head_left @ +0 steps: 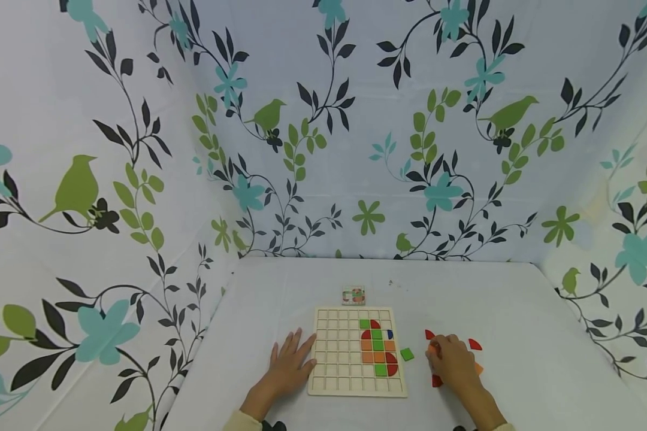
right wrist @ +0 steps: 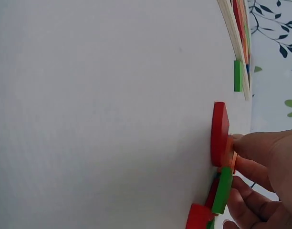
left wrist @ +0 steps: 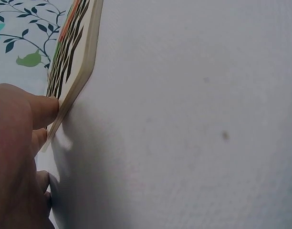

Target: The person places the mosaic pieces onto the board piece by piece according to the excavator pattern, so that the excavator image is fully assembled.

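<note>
A pale wooden grid board (head_left: 334, 386) lies on the table, with green, red, orange and blue pieces in its right-hand cells. Along the board's left edge rests my left hand (head_left: 289, 366), fingers spread; in the left wrist view its thumb (left wrist: 43, 110) touches the rim. To the board's right, my right hand (head_left: 457, 364) pinches an orange square (head_left: 434, 348) among loose pieces. In the right wrist view, the orange piece (right wrist: 229, 151) shows at the thumb tip, beside an upright-looking red piece (right wrist: 219, 136) and a green square (right wrist: 223, 191). The hand hides part of the pile.
A loose green square (head_left: 407, 354) lies just off the board's right edge. Red quarter-circles (head_left: 475, 344) and an orange piece (head_left: 479, 369) surround the right hand. Behind the board is a small pattern card (head_left: 353, 296). Patterned cloth (head_left: 323, 221) hangs around the white table (head_left: 269, 287).
</note>
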The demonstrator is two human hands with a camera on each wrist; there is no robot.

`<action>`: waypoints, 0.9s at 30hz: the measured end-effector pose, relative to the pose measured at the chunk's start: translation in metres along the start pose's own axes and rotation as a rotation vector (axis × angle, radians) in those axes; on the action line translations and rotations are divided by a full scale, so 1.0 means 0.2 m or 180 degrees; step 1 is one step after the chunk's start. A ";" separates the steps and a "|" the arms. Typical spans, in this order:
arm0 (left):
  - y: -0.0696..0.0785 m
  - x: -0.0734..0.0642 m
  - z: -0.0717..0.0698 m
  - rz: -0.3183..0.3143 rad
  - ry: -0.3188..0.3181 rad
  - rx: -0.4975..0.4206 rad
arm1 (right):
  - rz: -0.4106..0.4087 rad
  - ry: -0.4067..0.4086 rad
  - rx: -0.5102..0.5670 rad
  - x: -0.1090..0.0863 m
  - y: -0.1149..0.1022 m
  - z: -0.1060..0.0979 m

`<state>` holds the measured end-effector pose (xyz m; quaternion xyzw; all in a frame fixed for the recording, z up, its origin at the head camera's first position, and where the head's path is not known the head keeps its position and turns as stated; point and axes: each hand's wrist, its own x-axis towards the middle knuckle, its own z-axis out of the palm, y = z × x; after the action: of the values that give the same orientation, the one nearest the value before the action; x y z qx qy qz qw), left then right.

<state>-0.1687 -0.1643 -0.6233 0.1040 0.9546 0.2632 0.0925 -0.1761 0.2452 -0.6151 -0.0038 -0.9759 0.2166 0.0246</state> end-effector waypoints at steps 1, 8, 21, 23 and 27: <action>0.00 0.00 0.00 0.0000 0.0003 -0.0004 | 0.0007 -0.0005 0.0009 0.00 0.01 0.00; -0.02 0.01 0.00 0.0007 0.0023 0.0027 | 0.0019 0.0000 0.0046 0.02 0.01 0.00; -0.01 0.00 0.00 0.0086 0.0061 -0.0062 | 0.0027 -0.0147 0.0035 0.03 -0.11 0.08; -0.01 -0.01 0.01 0.0123 0.0086 -0.0080 | 0.0013 -0.0162 -0.0010 0.01 -0.12 0.07; -0.02 -0.01 0.01 0.0147 0.0110 -0.0100 | -0.0018 -0.0172 -0.0130 -0.04 -0.13 0.03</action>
<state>-0.1673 -0.1667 -0.6265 0.1199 0.9492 0.2820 0.0715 -0.1679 0.2180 -0.6104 0.0043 -0.9805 0.1966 -0.0013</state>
